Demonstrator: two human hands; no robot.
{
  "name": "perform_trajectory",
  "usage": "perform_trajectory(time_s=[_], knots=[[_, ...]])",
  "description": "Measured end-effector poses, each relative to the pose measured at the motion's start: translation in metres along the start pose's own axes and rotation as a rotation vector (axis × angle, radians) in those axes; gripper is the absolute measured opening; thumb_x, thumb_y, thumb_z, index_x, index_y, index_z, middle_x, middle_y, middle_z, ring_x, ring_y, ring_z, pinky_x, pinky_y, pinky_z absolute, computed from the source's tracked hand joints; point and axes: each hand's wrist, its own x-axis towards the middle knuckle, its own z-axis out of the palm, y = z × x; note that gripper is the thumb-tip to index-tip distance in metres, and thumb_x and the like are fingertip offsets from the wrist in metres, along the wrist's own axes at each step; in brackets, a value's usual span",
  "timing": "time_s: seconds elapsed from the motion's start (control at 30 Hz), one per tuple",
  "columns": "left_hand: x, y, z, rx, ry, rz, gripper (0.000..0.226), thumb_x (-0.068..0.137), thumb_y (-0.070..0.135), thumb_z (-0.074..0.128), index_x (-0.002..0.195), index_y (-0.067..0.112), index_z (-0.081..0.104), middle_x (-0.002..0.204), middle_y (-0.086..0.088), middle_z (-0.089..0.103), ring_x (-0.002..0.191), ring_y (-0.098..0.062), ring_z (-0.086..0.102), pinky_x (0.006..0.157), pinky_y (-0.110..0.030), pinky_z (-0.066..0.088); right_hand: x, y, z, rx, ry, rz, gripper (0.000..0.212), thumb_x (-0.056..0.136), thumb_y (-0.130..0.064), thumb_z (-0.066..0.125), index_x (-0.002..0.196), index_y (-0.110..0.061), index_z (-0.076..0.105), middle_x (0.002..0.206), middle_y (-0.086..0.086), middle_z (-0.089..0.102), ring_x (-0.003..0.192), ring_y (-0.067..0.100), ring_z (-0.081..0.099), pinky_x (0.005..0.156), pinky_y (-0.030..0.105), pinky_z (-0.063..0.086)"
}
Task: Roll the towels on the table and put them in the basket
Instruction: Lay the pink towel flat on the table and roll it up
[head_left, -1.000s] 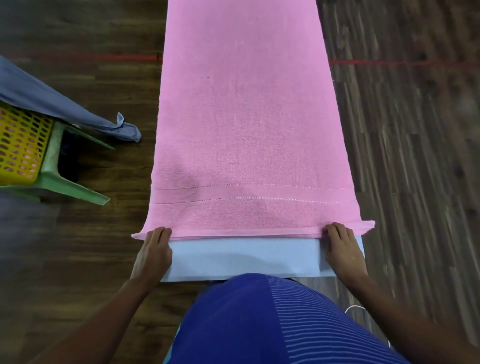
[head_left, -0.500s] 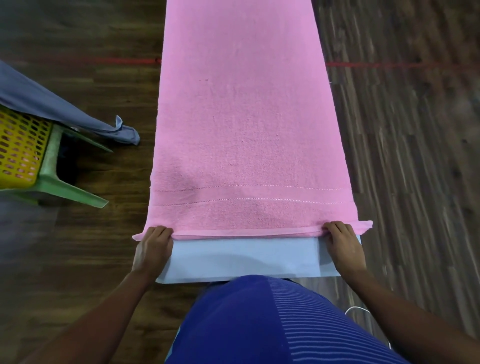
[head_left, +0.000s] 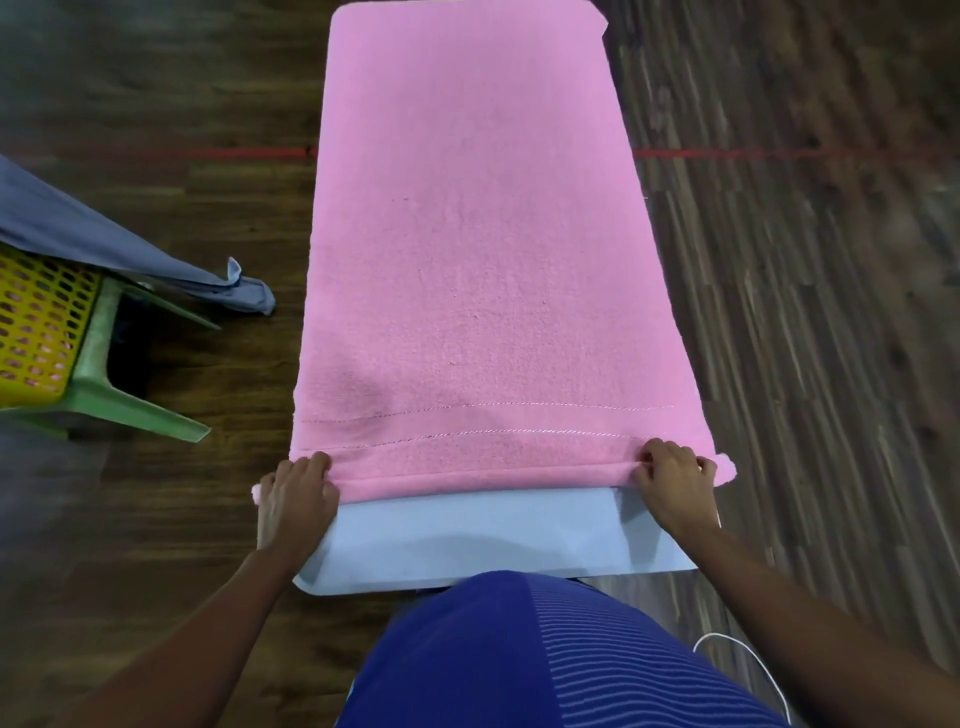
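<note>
barely started, i'd say: the pink towel (head_left: 467, 260) lies flat on the table (head_left: 467, 535), six to twelve o'clock, left hand (head_left: 296, 499) and right hand (head_left: 670, 478) gripping its near hem's first turn, basket (head_left: 36, 332) off at nine o'clock.

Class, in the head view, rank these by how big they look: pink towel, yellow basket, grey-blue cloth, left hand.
1. pink towel, by far the largest.
2 and 3. grey-blue cloth and yellow basket: they look alike, and the frame edge cuts both off, so they are unranked.
4. left hand, smallest, though it is nearest the camera.
</note>
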Motion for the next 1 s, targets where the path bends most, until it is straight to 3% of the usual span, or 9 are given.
perform_trajectory(time_s=[0.13,0.2,0.37,0.43,0.6,0.67,0.73,0.9,1.0], knots=[[-0.002,0.008,0.006,-0.144,0.100,0.022,0.010,0.080,-0.006,0.064,0.089,-0.002,0.060,0.079,-0.017,0.059,0.068,-0.029,0.051,0.057,-0.041,0.042,-0.003,0.000,0.001,0.089,0.079,-0.096,0.013,0.074,0.004,0.066,0.085,-0.002,0.061,0.078,0.015,0.054,0.070,0.035,0.050,0.063,0.042,0.038],[-0.009,0.009,0.014,-0.221,0.119,-0.007,0.010,0.081,-0.011,0.062,0.088,-0.004,0.061,0.078,-0.018,0.059,0.066,-0.029,0.053,0.054,-0.041,0.046,-0.005,0.002,0.004,0.144,0.085,-0.149,0.012,0.076,0.006,0.064,0.084,-0.002,0.061,0.079,0.013,0.054,0.070,0.031,0.048,0.061,0.041,0.041],[-0.038,-0.005,0.042,-0.101,0.162,0.114,0.041,0.074,-0.004,0.045,0.110,-0.009,0.064,0.101,-0.022,0.062,0.089,-0.035,0.054,0.081,-0.049,0.053,-0.020,0.010,0.022,0.137,0.096,-0.230,0.017,0.081,0.003,0.065,0.092,-0.007,0.058,0.090,0.008,0.059,0.077,0.026,0.052,0.069,0.044,0.049],[-0.041,-0.011,0.043,-0.045,0.163,0.163,0.040,0.080,-0.001,0.046,0.115,-0.007,0.064,0.106,-0.022,0.061,0.095,-0.035,0.055,0.086,-0.049,0.051,-0.025,0.014,0.022,0.114,0.122,-0.261,0.017,0.083,-0.001,0.064,0.100,-0.005,0.061,0.096,0.010,0.064,0.083,0.029,0.059,0.076,0.045,0.053],[-0.027,-0.017,0.030,-0.009,0.147,0.230,0.028,0.079,-0.005,0.065,0.107,-0.005,0.069,0.103,-0.020,0.066,0.095,-0.037,0.059,0.081,-0.051,0.052,-0.019,0.018,0.021,0.087,0.128,-0.290,0.033,0.087,-0.020,0.039,0.105,-0.005,0.062,0.102,0.010,0.064,0.091,0.029,0.058,0.083,0.040,0.047],[-0.019,-0.015,0.024,-0.011,0.126,0.222,0.029,0.071,-0.011,0.072,0.099,-0.003,0.071,0.097,-0.019,0.069,0.091,-0.037,0.062,0.079,-0.050,0.052,-0.016,0.016,0.020,0.073,0.129,-0.256,0.022,0.083,-0.008,0.052,0.103,-0.006,0.061,0.099,0.009,0.062,0.087,0.028,0.055,0.078,0.039,0.045],[-0.013,-0.010,0.020,-0.015,0.096,0.197,0.029,0.067,-0.013,0.074,0.094,-0.001,0.072,0.092,-0.016,0.070,0.088,-0.035,0.063,0.078,-0.049,0.052,-0.013,0.013,0.019,0.069,0.112,-0.208,0.028,0.074,0.005,0.064,0.099,-0.007,0.062,0.093,0.008,0.062,0.082,0.028,0.053,0.071,0.039,0.045],[-0.009,-0.012,0.013,0.074,0.028,0.192,0.015,0.078,0.005,0.059,0.088,0.007,0.071,0.083,-0.009,0.069,0.079,-0.031,0.062,0.076,-0.048,0.050,0.001,0.007,0.000,0.082,0.019,-0.202,0.015,0.078,-0.010,0.055,0.088,-0.010,0.067,0.078,0.006,0.064,0.073,0.031,0.056,0.062,0.039,0.043],[-0.014,-0.018,0.009,0.184,-0.039,0.173,0.016,0.081,0.016,0.051,0.083,0.013,0.067,0.077,-0.005,0.067,0.074,-0.028,0.062,0.081,-0.050,0.046,0.010,0.003,-0.013,0.065,-0.165,-0.171,0.018,0.087,-0.014,0.050,0.093,-0.015,0.067,0.089,0.005,0.067,0.085,0.028,0.058,0.072,0.038,0.043]])
